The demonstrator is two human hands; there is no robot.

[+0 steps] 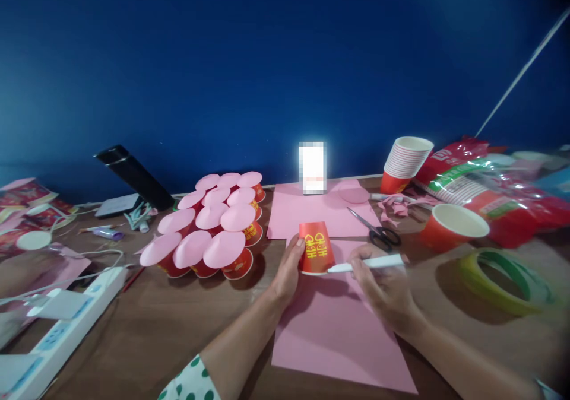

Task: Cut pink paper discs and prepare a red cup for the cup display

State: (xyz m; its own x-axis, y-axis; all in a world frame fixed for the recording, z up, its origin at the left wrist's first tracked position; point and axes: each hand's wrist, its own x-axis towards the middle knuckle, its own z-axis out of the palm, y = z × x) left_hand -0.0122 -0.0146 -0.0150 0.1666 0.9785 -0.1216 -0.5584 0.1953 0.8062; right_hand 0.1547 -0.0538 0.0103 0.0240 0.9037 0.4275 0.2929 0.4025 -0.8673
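Two bare hands showed on my remote head feed, at the far end of the front pink sheet point(341, 340), my landmark. Over that end was the red cup point(317, 251), printed in yellow, its rim toward me. I saw the left hand point(287, 272) closed on the cup's left side, thumb against the wall; the fingers behind were hidden, so I could not tell their exact placing. The right hand point(383, 278) pinched a white pen point(371, 262) between thumb and fingers, leaving no gap, its tip at the cup's rim. Whether the tip touched, I could not tell. Left of the sheet I saw rows of pink cones point(225, 250) topping more cups. Scissors point(383, 238) lay by its far right corner, a tape roll point(467, 275) to its right, and a cup stack point(407, 159) beyond it, rightward.
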